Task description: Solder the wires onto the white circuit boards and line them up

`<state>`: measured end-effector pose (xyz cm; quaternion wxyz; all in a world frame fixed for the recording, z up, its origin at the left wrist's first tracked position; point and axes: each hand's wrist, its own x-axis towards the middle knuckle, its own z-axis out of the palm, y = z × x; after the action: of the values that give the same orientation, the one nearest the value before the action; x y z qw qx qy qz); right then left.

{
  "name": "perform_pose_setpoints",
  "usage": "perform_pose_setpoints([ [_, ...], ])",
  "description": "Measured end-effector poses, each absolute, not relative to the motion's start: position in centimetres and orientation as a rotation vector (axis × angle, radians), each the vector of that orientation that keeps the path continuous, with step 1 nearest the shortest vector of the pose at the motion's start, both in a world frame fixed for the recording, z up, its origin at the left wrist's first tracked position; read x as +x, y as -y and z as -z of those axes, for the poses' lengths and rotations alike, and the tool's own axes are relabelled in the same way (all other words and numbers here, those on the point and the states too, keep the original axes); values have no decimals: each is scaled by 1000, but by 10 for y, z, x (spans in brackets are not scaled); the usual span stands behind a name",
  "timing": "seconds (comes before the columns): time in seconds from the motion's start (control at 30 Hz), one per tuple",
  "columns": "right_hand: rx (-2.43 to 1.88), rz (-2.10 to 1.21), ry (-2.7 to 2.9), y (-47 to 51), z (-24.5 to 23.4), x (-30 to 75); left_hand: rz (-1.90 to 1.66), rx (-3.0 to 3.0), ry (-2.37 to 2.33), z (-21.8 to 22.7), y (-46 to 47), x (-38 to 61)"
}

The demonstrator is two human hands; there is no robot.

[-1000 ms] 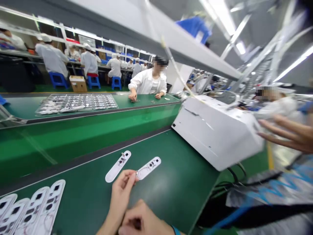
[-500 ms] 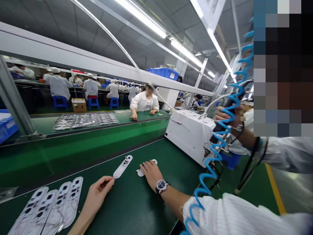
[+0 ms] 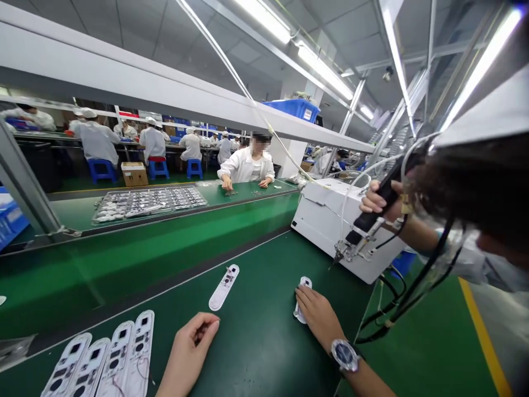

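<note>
On my feed the piece that matters is a small white plastic strip, lying on the green bench mat just in front of the white machine housing and mostly covered by my operator's right hand. That hand is palm down with its fingers over the strip, pressing it to the mat; whether the fingers actually pinch it, I cannot tell from this angle. A wristwatch sits on that wrist. The left hand is loosely curled and appears to hold nothing, resting on the mat just below a second strip, which lies apart with a dark component and fine wire on it. Further left, a row of similar panels with square windows and thin red wires lies side by side. I judge this to be a step of handling single strips on the mat, and the next move calls for a clear grip on the covered strip, since a flat palm hides its edges. At upper right, a co-worker's hand clenches a black handheld tool above the housing, close to my operator's right hand but not touching it. Across the line, another worker in a white coat sits behind a tray of parts.
</note>
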<state>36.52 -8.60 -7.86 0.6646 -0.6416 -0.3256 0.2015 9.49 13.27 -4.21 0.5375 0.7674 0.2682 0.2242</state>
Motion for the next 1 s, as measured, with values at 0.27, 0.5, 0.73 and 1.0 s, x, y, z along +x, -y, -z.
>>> perform_pose_setpoints([
  [0.27, -2190, 434, 1341, 86, 89, 356, -425, 1834, -636, 36, -132, 96],
  [0.5, -2469, 1092, 1707, 81, 88, 350, -394, 1836, -606, 46, -138, 96],
  [0.73, -2604, 1288, 1825, 83, 72, 346, -360, 1904, -644, 36, -130, 97],
  [1.0, -2648, 1285, 1868, 83, 58, 344, -377, 1934, -634, 31, -128, 95],
])
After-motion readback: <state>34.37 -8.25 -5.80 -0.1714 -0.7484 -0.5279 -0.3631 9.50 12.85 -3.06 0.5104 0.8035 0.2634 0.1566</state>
